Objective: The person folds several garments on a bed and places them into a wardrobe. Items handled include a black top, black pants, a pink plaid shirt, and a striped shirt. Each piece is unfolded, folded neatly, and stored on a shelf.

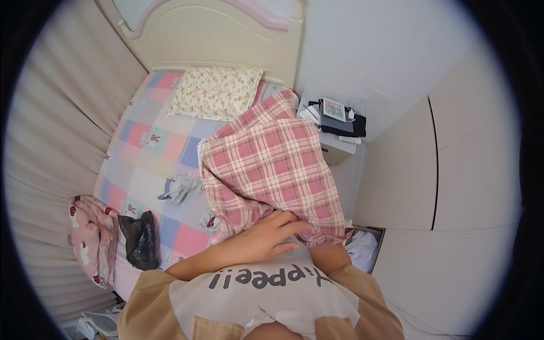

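Observation:
A pink-and-cream plaid cloth [272, 165], partly folded over itself, is spread in front of my body above the bed's right side. My left hand [278, 236] lies against its lower edge, with thumb and forefinger apart and the other fingertips on the fabric. My right forearm runs up under the cloth at the lower right, and the cloth hides that hand. Left of the cloth, a crumpled grey garment [182, 188] with a striped blue edge lies on the patchwork-print bedsheet [142, 163]. A small white bundle [210, 221] sits close to the cloth's lower left edge.
A floral pillow [216, 93] lies below the cream headboard [216, 42]. At the left are a black plastic bag [140, 242] and a folded pink blanket [91, 242]. A nightstand [338, 157] at the right holds a tablet-like device [334, 109]. White fabric [362, 250] fills an open drawer beside the wardrobe [399, 170].

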Tool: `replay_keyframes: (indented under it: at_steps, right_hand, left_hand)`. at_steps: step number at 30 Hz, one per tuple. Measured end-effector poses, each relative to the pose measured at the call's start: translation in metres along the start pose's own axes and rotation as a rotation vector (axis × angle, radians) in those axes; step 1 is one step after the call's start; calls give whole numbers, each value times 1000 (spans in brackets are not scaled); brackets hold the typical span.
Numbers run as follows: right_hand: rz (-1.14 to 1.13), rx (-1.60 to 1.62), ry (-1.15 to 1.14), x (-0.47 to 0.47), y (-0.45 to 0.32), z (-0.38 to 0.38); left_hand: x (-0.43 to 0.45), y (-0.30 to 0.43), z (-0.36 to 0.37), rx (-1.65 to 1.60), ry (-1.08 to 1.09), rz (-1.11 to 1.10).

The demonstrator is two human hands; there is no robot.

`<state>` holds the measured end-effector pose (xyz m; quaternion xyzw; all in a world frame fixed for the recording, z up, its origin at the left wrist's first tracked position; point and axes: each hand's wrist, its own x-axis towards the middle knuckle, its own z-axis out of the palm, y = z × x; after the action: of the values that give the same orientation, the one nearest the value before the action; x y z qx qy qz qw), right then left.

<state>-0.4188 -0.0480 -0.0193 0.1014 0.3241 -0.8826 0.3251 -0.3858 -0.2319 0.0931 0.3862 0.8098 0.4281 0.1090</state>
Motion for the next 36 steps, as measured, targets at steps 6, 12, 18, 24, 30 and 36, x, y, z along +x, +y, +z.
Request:
replay_keyframes:
  at_steps: [6,12,18,24,30,36]
  right_hand:
    - [-69,-69,-32,2,-6,19]
    - [-107,-137,-61,1,-6,39]
    - [-125,-166,-85,8,-18,42]
    - [-132,-201,-99,9,-25,45]
    - [-156,-198,-98,11,-27,50]
    - [-184,-192,-112,21,-35,55]
  left_hand:
    - [-8,23,-13,40,107,-41]
    - [-29,5,-21,232,564,14]
    - [-19,-22,-24,-39,900,-234]
    - [-6,-24,-36,-590,903,-301]
    - [-17,-17,-31,-139,860,-252]
    - [-28,6,-78,-582,1062,-322]
